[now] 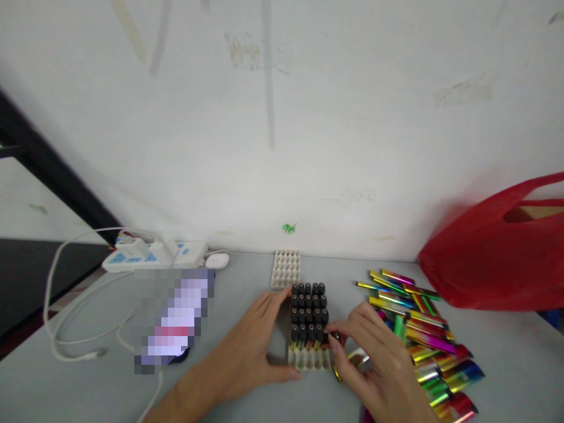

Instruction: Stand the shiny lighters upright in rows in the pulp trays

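Hands first: the left hand is spread around the left side of a pale cupped tray, fingers at the far corner, thumb by the near edge. Right hand has a black-topped piece pinched at the tray's right side, next to rows of black-topped pieces. All that sits mid-tabletop, toward the near side.

Biggest worry imo: those pieces are packed tight, so one clumsy knuckle could tip a row. If the left hand slipped, the tray could skid too. Also, the shiny tubes piled on the right look round-ish, so a sleeve bump might send some rolling.

Farther out: second tray near the wall, red bag far right, power strip and small white case far left.

Brands? No luck. Phone screen's pixelated, the strip's blue labels are unreadable, and the wall's green mark isn't any word I can make out.
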Demonstrator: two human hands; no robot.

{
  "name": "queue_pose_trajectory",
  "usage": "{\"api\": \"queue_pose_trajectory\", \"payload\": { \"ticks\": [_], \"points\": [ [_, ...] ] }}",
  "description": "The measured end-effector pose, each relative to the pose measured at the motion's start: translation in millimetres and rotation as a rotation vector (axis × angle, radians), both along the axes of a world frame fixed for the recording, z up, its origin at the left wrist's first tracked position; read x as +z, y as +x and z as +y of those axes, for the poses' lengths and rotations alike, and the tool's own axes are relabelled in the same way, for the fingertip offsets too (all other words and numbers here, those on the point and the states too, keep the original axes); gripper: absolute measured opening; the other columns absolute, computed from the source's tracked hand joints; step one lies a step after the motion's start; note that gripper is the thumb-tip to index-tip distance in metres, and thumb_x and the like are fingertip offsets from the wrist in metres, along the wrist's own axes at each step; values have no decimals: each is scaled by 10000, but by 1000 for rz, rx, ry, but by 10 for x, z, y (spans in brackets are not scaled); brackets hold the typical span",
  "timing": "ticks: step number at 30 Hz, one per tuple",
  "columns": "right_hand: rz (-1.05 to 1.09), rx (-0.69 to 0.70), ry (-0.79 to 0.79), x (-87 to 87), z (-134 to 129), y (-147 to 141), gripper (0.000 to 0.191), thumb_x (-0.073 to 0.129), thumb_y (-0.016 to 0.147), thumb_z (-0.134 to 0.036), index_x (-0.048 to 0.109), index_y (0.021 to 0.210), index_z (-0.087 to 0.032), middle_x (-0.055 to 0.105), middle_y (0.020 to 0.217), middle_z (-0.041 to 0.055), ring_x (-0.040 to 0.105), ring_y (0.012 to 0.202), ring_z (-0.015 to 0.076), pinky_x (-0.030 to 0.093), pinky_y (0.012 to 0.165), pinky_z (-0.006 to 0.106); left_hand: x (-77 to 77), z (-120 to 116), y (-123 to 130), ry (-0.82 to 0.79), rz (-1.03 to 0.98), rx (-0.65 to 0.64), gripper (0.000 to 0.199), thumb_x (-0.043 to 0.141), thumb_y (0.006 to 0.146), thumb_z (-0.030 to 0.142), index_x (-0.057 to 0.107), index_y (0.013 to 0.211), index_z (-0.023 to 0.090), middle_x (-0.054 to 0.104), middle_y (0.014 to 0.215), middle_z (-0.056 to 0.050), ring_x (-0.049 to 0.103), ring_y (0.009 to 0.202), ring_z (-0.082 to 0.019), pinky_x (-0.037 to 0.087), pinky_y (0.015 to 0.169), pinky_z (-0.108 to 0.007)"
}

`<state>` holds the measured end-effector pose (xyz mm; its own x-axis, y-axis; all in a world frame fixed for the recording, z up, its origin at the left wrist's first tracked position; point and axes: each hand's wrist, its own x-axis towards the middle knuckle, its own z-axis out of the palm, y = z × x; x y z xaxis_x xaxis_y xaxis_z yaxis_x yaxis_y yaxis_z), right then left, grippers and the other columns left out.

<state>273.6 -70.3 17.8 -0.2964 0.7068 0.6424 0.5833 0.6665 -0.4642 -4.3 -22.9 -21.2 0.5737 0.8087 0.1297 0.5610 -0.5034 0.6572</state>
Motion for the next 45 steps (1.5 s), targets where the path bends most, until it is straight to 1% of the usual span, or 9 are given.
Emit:
{"api": "queue_pose_trajectory", "payload": {
  "ticks": [6,10,16,19,25,32,41,43,45],
  "points": [
    [42,-34,-53,-6,-34,-7,209,676,1075,-110,712,1233,-242,713,886,10,686,840,235,590,752,347,32,10,12,-8,-14,-3,1378,1119,752,408,261,1824,300,445,1805,-201,420,1675,-450,332,1411,-654],
    [63,-30,-77,0,-36,7,156,665,1103,-130,709,1180,-259,708,905,8,677,858,230,586,751,336,51,-1,21,-14,-4,4,1371,1116,753,389,269,1826,289,452,1800,-202,419,1675,-444,330,1414,-648],
    [30,1,-52,-11,-14,35,129,670,1131,-169,719,1226,-242,708,894,15,674,868,238,593,791,358,45,-11,18,-24,9,2,1359,1104,774,407,261,1833,279,425,1817,-215,403,1685,-450,317,1416,-662],
    [19,12,-36,-2,-13,38,139,686,1122,-155,723,1235,-228,718,894,23,678,861,239,595,792,366,49,-5,18,-20,-6,3,1327,1085,795,428,268,1832,290,440,1806,-212,423,1673,-460,327,1408,-672],
    [8,38,-13,6,-7,47,175,662,1105,-77,732,1123,-236,743,893,23,671,823,236,579,793,387,53,-7,11,-19,18,6,1378,1116,755,417,262,1827,279,425,1817,-213,399,1687,-456,319,1416,-662],
    [37,-33,-14,-78,14,36,151,660,1125,-111,716,1178,-241,717,904,21,667,846,228,565,740,352,54,-10,18,-11,10,9,1358,1109,765,399,265,1822,289,445,1802,-203,421,1672,-455,334,1411,-662],
    [81,-139,-92,-78,-19,33,137,632,1140,-188,721,1211,-262,665,907,5,678,786,193,552,647,289,47,-2,20,-2,11,3,1375,1114,762,442,252,1822,292,442,1796,-215,428,1666,-457,349,1401,-673],
    [81,-171,-126,-88,-4,71,126,625,1145,-211,720,1211,-261,681,909,6,683,781,197,546,642,294,50,-2,24,-9,13,4,1374,1112,762,446,254,1823,291,443,1794,-216,430,1664,-458,346,1400,-678],
    [56,-158,-214,-83,23,121,122,609,1161,-243,730,1170,-259,717,915,6,687,755,195,547,649,306,57,-6,28,-23,9,7,1358,1108,766,437,270,1824,290,447,1796,-211,430,1666,-458,339,1404,-673]
  ]
}}
